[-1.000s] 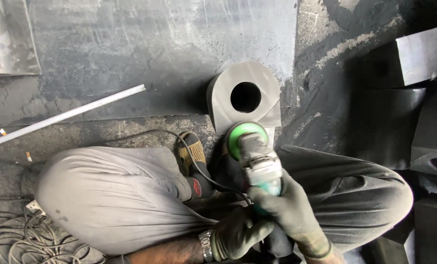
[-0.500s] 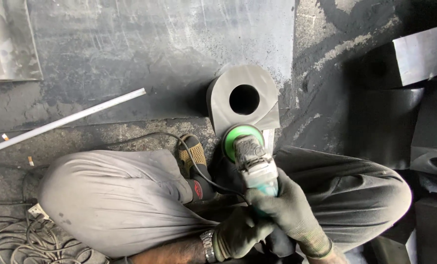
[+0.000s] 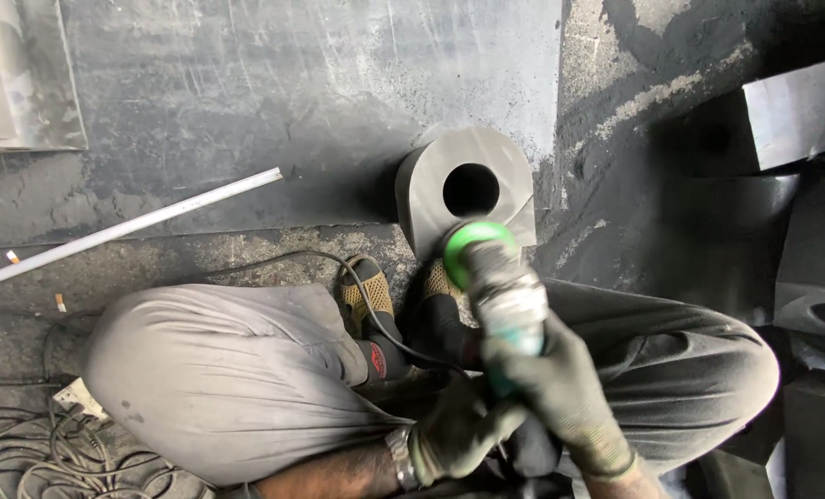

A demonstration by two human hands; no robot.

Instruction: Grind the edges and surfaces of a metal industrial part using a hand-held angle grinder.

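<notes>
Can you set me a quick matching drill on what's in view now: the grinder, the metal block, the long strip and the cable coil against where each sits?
Things:
1. grinder
2. metal block
3. long pale strip
4. cable coil

Places:
A. bottom left corner of the floor
B. held by both gloved hands
C. lying slantwise on the floor, left
D. just beyond the grinder's green head

Pairs: 1-B, 2-D, 3-C, 4-A

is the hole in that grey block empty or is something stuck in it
Empty as far as shows: the round hole in the block is open and dark, nothing protrudes. The grinder sits at the block's lower edge, outside the hole.
</notes>
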